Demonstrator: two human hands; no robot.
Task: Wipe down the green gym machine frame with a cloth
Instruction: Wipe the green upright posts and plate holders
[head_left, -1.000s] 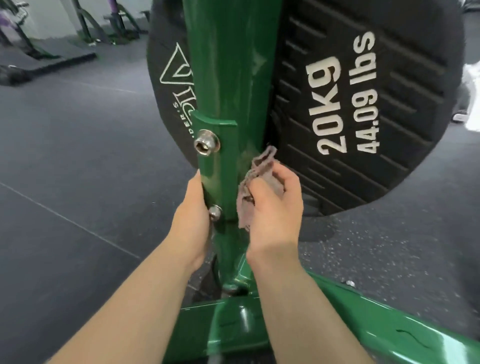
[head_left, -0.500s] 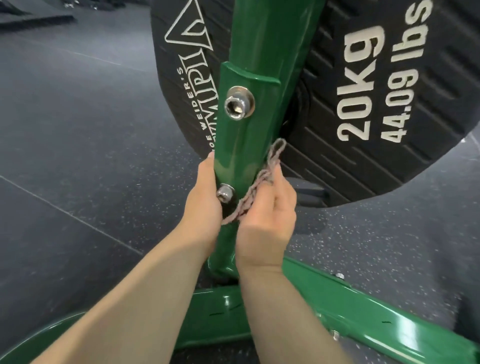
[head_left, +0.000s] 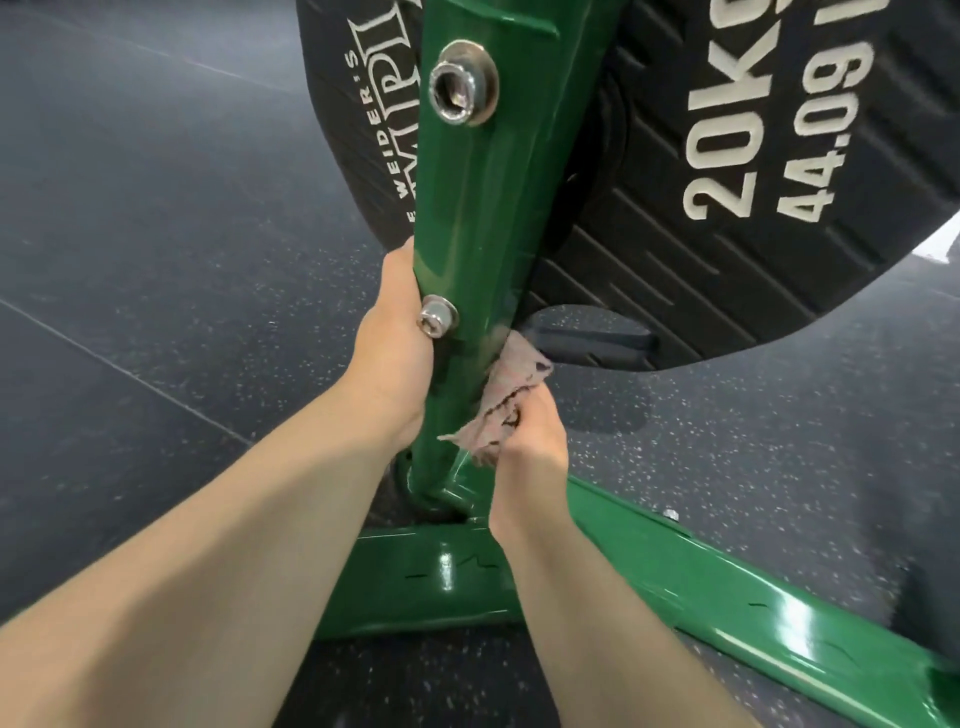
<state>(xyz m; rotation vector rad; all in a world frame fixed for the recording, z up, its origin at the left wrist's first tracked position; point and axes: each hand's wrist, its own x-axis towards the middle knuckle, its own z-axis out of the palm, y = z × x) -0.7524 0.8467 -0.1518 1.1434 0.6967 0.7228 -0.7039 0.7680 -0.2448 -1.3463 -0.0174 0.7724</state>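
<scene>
Right hand (head_left: 530, 441) with cloth (head_left: 506, 395) has dropped down the right edge of the green upright (head_left: 478, 218): a second ago beside the bracket between the two bolts, now below the lower bolt (head_left: 435, 318), near the foot of the post. Cloth bunched tighter, pressed to the post's right edge. Left hand (head_left: 395, 353) has shifted slightly, its upper edge now beside the lower bolt. Camera has closed in and tilted; weight plate (head_left: 727, 182) and upper bolt (head_left: 462, 83) fill more of the view.
</scene>
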